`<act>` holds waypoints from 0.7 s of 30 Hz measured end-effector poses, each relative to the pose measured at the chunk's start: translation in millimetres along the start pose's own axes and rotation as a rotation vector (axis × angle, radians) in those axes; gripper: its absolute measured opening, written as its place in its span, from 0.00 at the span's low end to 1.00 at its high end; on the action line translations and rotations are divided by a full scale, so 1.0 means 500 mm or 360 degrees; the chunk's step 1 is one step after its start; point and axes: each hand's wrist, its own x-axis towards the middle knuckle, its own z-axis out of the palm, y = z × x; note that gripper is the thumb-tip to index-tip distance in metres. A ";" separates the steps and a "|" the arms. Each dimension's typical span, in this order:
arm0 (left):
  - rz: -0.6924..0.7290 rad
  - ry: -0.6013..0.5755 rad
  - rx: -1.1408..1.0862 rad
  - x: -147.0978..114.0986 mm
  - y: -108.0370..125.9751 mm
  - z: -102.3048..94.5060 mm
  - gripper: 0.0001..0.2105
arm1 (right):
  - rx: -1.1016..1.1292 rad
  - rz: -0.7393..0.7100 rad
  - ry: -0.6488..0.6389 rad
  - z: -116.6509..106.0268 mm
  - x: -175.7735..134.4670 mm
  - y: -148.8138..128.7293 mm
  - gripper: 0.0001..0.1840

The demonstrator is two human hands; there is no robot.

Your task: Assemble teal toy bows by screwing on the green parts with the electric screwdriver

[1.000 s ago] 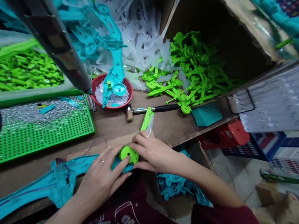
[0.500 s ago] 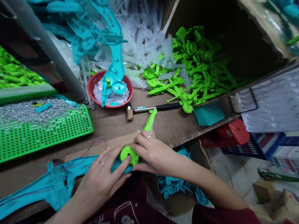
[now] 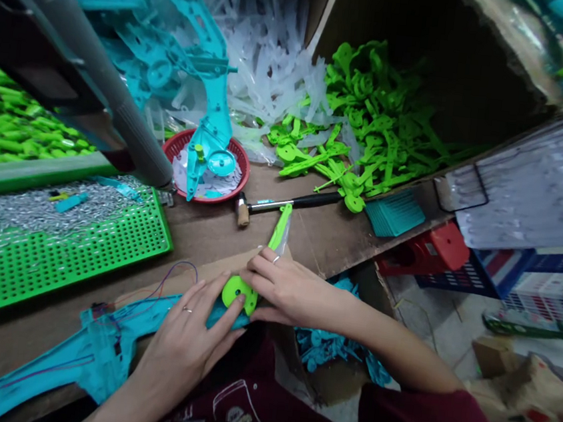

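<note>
A bright green plastic piece (image 3: 231,292) has a round disc end with a small central hole and a narrow arm running away under my right hand. It lies on the end of a long teal plastic frame (image 3: 150,311) that carries thin red and blue wires. My left hand (image 3: 192,336) grips the teal frame's end, one fingertip pressed on the disc near its hole. My right hand (image 3: 288,291) is closed around the green piece beside the disc, with fingers over its arm. The fingertips' undersides and the joint below the disc are hidden.
A hammer (image 3: 287,203) lies just beyond my hands, near a red basket (image 3: 174,183). On the left is a green perforated tray (image 3: 122,241) of small metal parts. Green parts (image 3: 371,126) and a teal stack (image 3: 394,213) are to the right.
The view has shifted slightly. Both hands keep their hold, and the green disc looks turned or pressed a little, with something dark now showing in its hole.
</note>
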 end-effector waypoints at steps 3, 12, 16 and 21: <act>-0.0004 0.0006 0.0008 0.003 0.000 0.000 0.17 | 0.0130 0.0144 0.0198 0.003 -0.019 0.012 0.29; 0.0224 0.0091 0.0088 -0.018 -0.022 0.019 0.18 | 0.1947 0.1400 0.1135 0.038 -0.011 0.139 0.25; 0.0238 0.0122 0.0090 -0.029 -0.026 0.016 0.18 | 0.2264 0.1199 0.1166 0.030 0.000 0.137 0.24; -0.0290 -0.0075 -0.0404 0.035 0.006 -0.013 0.19 | 0.2324 0.1138 0.1272 0.037 -0.013 0.129 0.21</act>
